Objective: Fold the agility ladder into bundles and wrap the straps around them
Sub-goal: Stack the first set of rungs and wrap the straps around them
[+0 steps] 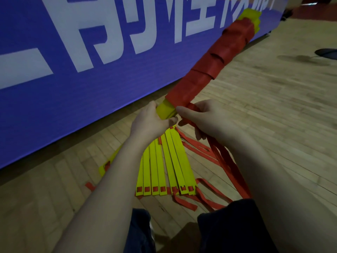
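Note:
A long bundle of yellow rungs (pixel 211 68), wound in red strap along most of its length, slants up from my hands toward the top right. My left hand (pixel 149 119) grips its bare yellow near end. My right hand (pixel 198 115) holds the red strap (pixel 226 161) right beside the bundle's end; the strap's loose lengths hang down past my right forearm. On the floor below lie several more yellow rungs (pixel 164 168) side by side, with red straps threaded through slots at their near ends.
A blue banner with large white characters (pixel 76 57) stands along the left and back. The wooden floor (pixel 273 110) stretches to the right. My knees in dark trousers (pixel 229 227) sit at the bottom. A dark object (pixel 326 52) lies at the far right edge.

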`<state>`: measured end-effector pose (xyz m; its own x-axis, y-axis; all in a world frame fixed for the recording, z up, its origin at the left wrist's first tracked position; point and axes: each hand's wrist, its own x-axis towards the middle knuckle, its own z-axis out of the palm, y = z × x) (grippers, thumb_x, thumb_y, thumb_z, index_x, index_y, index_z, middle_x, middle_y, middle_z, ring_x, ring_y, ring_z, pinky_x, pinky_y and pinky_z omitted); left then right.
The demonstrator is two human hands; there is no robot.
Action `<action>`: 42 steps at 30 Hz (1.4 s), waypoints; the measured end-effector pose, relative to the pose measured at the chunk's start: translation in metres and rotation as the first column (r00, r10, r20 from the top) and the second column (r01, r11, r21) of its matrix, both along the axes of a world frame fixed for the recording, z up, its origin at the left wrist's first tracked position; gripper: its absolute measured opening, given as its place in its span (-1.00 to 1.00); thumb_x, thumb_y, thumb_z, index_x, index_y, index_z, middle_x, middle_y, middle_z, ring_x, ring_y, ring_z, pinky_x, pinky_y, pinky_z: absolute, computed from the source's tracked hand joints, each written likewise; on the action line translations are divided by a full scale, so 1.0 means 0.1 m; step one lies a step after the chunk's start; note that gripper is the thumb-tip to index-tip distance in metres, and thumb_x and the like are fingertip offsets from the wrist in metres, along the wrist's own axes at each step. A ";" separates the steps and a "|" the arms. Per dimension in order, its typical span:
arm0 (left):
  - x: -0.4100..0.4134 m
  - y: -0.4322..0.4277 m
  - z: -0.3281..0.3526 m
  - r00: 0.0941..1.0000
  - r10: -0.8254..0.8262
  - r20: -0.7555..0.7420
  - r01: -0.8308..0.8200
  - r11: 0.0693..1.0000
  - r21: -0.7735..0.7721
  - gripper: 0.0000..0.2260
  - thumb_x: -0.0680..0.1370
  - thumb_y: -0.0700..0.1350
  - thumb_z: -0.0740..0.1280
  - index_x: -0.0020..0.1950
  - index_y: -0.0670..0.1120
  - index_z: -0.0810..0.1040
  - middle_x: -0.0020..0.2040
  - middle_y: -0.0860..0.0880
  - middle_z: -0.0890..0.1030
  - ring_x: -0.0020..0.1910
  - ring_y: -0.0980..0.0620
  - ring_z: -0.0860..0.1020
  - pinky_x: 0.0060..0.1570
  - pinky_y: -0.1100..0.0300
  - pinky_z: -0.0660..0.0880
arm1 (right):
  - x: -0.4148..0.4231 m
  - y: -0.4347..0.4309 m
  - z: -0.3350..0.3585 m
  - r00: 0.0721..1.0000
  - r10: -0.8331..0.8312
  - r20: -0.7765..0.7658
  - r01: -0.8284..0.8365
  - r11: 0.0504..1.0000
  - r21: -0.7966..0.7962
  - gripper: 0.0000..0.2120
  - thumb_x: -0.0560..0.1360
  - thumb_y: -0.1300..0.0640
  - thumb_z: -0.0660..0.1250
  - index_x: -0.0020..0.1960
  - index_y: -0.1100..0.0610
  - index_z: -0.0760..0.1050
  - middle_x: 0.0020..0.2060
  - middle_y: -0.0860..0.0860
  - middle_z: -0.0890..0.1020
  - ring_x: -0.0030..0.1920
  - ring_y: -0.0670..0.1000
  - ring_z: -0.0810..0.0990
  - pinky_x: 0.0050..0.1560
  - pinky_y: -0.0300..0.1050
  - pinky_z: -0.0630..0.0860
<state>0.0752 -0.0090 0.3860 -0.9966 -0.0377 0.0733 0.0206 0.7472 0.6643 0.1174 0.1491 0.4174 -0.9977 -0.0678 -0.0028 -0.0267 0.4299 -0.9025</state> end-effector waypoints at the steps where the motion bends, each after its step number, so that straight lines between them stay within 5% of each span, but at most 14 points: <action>1: 0.03 0.03 0.01 0.999 0.021 -0.032 -0.024 0.997 -0.070 -0.45 0.40 0.22 0.47 0.24 -0.05 0.45 0.16 -0.05 0.58 0.14 -0.11 0.55 -0.01 0.09 0.45 | 0.01 -0.02 0.00 1.000 -0.023 -0.017 0.024 0.999 0.023 -0.58 0.58 -0.03 0.32 -0.12 0.35 0.62 -0.66 -0.11 0.50 -0.68 -0.13 0.38 -0.59 -0.30 0.32; 5: 0.15 0.16 0.07 0.983 0.083 -0.162 -0.126 0.954 -0.273 -0.51 0.50 0.16 0.40 0.20 -0.15 0.34 0.18 -0.18 0.57 0.20 -0.26 0.52 -0.08 0.04 0.36 | 0.01 -0.07 0.00 0.992 -0.126 -0.028 0.126 0.992 0.008 -0.52 0.55 -0.10 0.34 -0.16 0.35 0.62 -0.69 -0.10 0.47 -0.70 -0.14 0.32 -0.61 -0.34 0.26; 11: 0.21 0.35 -0.03 0.937 0.035 -0.347 -0.233 0.803 -0.548 -0.64 0.62 -0.06 0.29 0.33 -0.15 0.27 0.26 -0.14 0.53 0.27 -0.14 0.50 0.15 0.03 0.39 | -0.02 -0.15 -0.02 0.947 -0.321 -0.010 0.316 0.937 -0.146 -0.54 0.47 -0.12 0.43 -0.24 0.32 0.59 -0.35 0.19 0.68 -0.70 -0.16 0.34 -0.65 -0.33 0.22; 17: 0.26 0.35 0.07 0.925 -0.060 -0.375 -0.159 0.834 -0.528 -0.52 0.53 0.07 0.37 0.30 -0.14 0.31 0.24 -0.14 0.52 0.27 -0.13 0.46 0.19 0.04 0.32 | -0.04 -0.08 -0.09 0.936 -0.348 0.060 0.341 0.846 -0.410 -0.66 0.47 0.03 0.46 -0.32 0.26 0.53 -0.60 0.01 0.55 -0.72 -0.16 0.29 -0.65 -0.38 0.16; 20: 0.30 0.33 0.10 0.924 -0.081 -0.373 -0.079 0.915 -0.395 -0.51 0.47 0.11 0.37 0.25 -0.15 0.34 0.18 -0.13 0.53 0.23 -0.15 0.46 0.19 0.02 0.32 | -0.10 -0.02 -0.10 0.948 -0.312 0.067 0.307 0.832 -0.463 -0.72 0.46 0.06 0.47 -0.34 0.17 0.52 -0.43 0.11 0.64 -0.69 -0.16 0.18 -0.67 -0.32 0.10; 23: 0.29 0.28 0.08 0.934 -0.118 -0.337 0.110 0.993 -0.043 -0.58 0.44 0.09 0.36 0.17 -0.10 0.36 0.06 -0.07 0.49 0.13 -0.12 0.47 0.05 0.05 0.36 | -0.07 0.03 -0.06 0.979 -0.201 0.029 0.178 0.779 -0.601 -0.77 0.53 0.26 0.37 -0.30 0.22 0.47 -0.31 0.23 0.57 -0.71 -0.17 0.30 -0.67 -0.38 0.19; 27: 0.20 0.12 0.12 0.954 -0.231 -0.190 0.287 0.887 0.362 -0.68 0.45 0.06 0.46 -0.03 -0.02 0.36 -0.12 0.01 0.51 -0.15 0.06 0.50 -0.23 0.22 0.39 | -0.07 0.13 -0.06 0.996 -0.073 -0.054 0.022 0.773 -0.634 -0.88 0.50 0.34 0.32 -0.20 0.27 0.44 -0.35 0.19 0.53 -0.68 -0.19 0.33 -0.65 -0.38 0.24; 31: 0.09 -0.06 0.11 0.905 -0.423 -0.046 0.385 0.767 0.513 -0.49 0.20 0.00 0.57 0.01 -0.12 0.44 -0.07 -0.14 0.59 -0.12 0.00 0.57 -0.12 0.07 0.49 | -0.06 0.16 -0.15 0.992 0.093 -0.081 -0.123 0.835 -0.536 -0.82 0.36 0.22 0.38 -0.05 0.21 0.52 -0.45 -0.03 0.62 -0.65 -0.21 0.25 -0.66 -0.37 0.13; 35: 0.07 -0.16 0.03 0.795 -0.582 0.171 0.353 0.674 0.648 -0.21 0.20 -0.14 0.60 0.38 -0.13 0.37 0.13 -0.17 0.65 0.07 -0.13 0.66 0.05 -0.09 0.59 | 0.00 0.05 -0.12 0.968 0.241 -0.062 -0.232 0.785 -0.575 -0.75 0.52 0.55 0.13 -0.06 0.26 0.46 -0.54 -0.06 0.60 -0.65 -0.22 0.44 -0.59 -0.46 0.34; 38: 0.08 -0.23 -0.01 0.674 -0.689 0.265 0.370 0.626 0.686 -0.10 0.15 0.05 0.67 0.40 -0.08 0.38 0.22 -0.20 0.61 0.15 -0.23 0.62 0.12 -0.17 0.55 | -0.04 0.07 -0.16 0.955 0.289 -0.064 -0.271 0.766 -0.584 -0.75 0.51 0.56 0.13 -0.07 0.27 0.46 -0.54 -0.04 0.59 -0.63 -0.21 0.46 -0.57 -0.47 0.35; 42: 0.09 -0.32 -0.08 0.432 -0.857 0.282 0.407 0.464 0.786 -0.24 0.30 0.19 0.57 0.35 -0.14 0.42 0.22 -0.29 0.59 0.20 -0.29 0.57 0.20 -0.14 0.49 | -0.03 0.10 -0.17 0.929 0.352 -0.117 -0.352 0.735 -0.580 -0.89 0.39 0.42 0.29 -0.10 0.31 0.47 -0.50 0.01 0.59 -0.57 -0.19 0.50 -0.52 -0.45 0.37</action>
<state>0.0845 -0.0408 0.3777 -0.5047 0.8198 -0.2707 -0.2212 0.1803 0.9584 0.1147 0.1587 0.4007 -0.9024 -0.4024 0.1542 -0.0696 -0.2172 -0.9736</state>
